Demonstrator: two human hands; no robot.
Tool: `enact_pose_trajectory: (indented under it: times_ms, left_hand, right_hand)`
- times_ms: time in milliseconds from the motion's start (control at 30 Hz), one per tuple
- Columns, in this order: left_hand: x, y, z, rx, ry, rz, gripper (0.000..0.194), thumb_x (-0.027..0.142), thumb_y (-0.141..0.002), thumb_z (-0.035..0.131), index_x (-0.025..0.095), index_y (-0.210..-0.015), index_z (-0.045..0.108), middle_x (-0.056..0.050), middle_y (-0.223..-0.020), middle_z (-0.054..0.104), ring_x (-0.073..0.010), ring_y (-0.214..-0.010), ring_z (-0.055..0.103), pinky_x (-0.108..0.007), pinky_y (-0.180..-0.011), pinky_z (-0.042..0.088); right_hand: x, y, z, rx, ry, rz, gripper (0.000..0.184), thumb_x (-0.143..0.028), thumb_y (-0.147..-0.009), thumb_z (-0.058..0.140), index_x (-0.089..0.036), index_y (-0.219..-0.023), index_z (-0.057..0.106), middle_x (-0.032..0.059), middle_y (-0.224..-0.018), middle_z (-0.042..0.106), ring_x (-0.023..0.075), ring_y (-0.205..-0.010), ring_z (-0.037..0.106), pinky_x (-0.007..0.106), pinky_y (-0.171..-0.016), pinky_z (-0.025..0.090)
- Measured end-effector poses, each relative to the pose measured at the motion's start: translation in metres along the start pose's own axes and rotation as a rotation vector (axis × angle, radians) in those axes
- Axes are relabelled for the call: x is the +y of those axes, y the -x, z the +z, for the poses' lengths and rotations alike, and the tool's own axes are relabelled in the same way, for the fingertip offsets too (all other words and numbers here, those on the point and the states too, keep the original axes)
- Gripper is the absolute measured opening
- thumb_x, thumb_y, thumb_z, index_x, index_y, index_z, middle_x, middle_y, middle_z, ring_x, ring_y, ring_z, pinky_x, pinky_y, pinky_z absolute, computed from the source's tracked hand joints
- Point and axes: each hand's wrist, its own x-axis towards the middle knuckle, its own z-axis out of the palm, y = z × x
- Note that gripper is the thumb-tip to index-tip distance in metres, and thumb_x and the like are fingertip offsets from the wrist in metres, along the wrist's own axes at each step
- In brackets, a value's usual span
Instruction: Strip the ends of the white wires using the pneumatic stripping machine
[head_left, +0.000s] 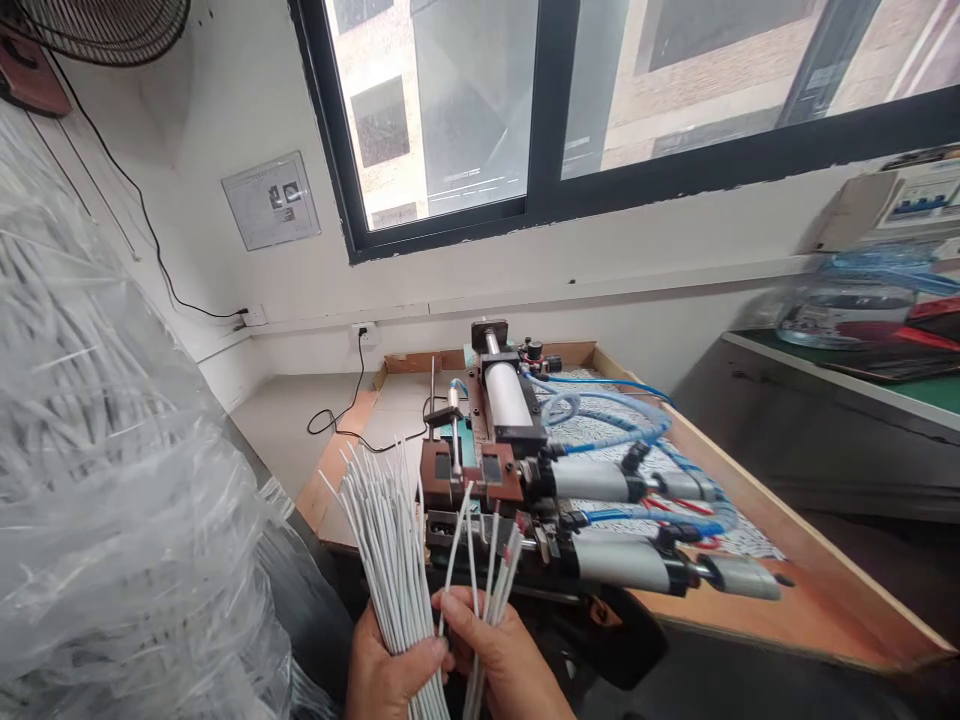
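Head view: at bottom centre, the left hand grips a thick bundle of slender, whitish strands, tips fanned unevenly; the right hand pinches a few separate strands, some reddish at the ends. Just beyond, mid-frame, I see a machine with silver cylinders, then a dark-framed window up top.

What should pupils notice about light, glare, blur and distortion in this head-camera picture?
Head view: daylight through the dark-framed glass window washes out parts of the scene outside; head view: pale shine streaks the clear plastic sheeting; head view: the clear plastic bottle looks smeared; head view: the window slants, perhaps from camera tilt; head view: the thin white wires in the left hand look sharper.
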Motion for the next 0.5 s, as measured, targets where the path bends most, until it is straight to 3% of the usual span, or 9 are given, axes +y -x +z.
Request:
enact_pose_trajectory:
  times_ms: [100, 500]
  left_hand:
    - [-0.001, 0.000, -0.002, -0.008, 0.041, -0.025, 0.024, 0.023, -0.042, 0.071, 0.017, -0.063, 0.062, 0.001, -0.045, 0.063, -0.0151, -0.042, 0.053, -0.027, -0.045, 0.041]
    - [0.000, 0.003, 0.000, 0.096, 0.105, -0.076, 0.024, 0.023, -0.045, 0.071, 0.016, -0.065, 0.059, -0.004, -0.044, 0.067, -0.0163, -0.041, 0.056, -0.025, -0.045, 0.044]
  right_hand:
    - [0.004, 0.003, -0.004, 0.100, 0.054, -0.073, 0.033, -0.043, -0.057, 0.069, -0.012, -0.063, 0.063, -0.0028, -0.045, 0.048, 0.0071, -0.041, 0.038, 0.020, -0.042, 0.025]
    - [0.008, 0.008, -0.017, 0.196, 0.076, -0.100, 0.038, -0.047, -0.055, 0.068, -0.012, -0.066, 0.065, -0.0049, -0.046, 0.043, 0.0039, -0.038, 0.029, 0.019, -0.040, 0.017]
